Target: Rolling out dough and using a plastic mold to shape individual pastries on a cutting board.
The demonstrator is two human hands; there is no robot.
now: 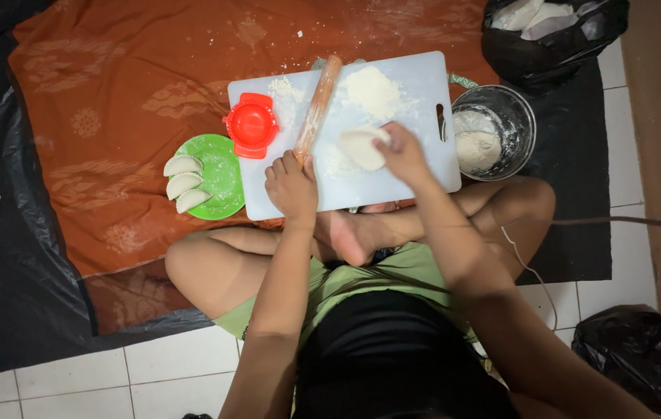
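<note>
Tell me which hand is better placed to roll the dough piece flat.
Left, probably. The left hand already grips the wooden rolling pin at its near end on the white cutting board. The right hand is occupied, pinching the dough piece.

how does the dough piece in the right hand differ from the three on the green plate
The flat pale dough round is open and unfolded, held by the right hand over the white plastic cutting board. The three folded half-moon dumplings are closed and lie in a row at the round green plate. Both are pale dough.
</note>
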